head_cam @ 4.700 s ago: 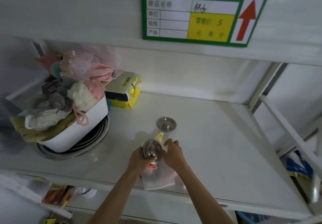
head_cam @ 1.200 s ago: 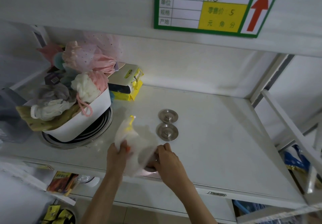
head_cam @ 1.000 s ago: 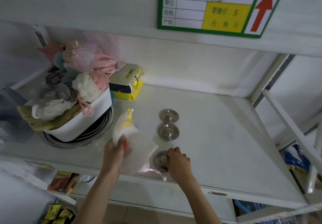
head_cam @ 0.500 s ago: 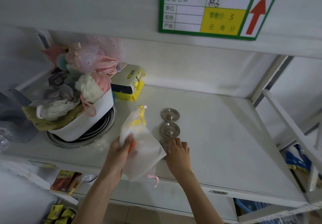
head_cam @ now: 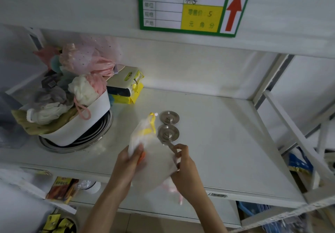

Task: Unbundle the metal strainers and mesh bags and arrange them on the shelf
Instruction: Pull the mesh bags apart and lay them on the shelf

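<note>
Sorting mesh bags near the shelf's front edge

Left hand [head_cam: 129,162] and right hand [head_cam: 184,167] both pinch the mesh bags [head_cam: 154,162]; peel one layer slowly. Beyond, two strainers [head_cam: 169,117] line up toward mid-shelf [head_cam: 226,133].

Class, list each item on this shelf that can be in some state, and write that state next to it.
far strainer: lying flat, free
near strainer: lying flat, free
mesh bags: held in both hands
left hand: gripping the bags
right hand: pinching the bags' edge
white tub: overfilled, on metal ring
</note>
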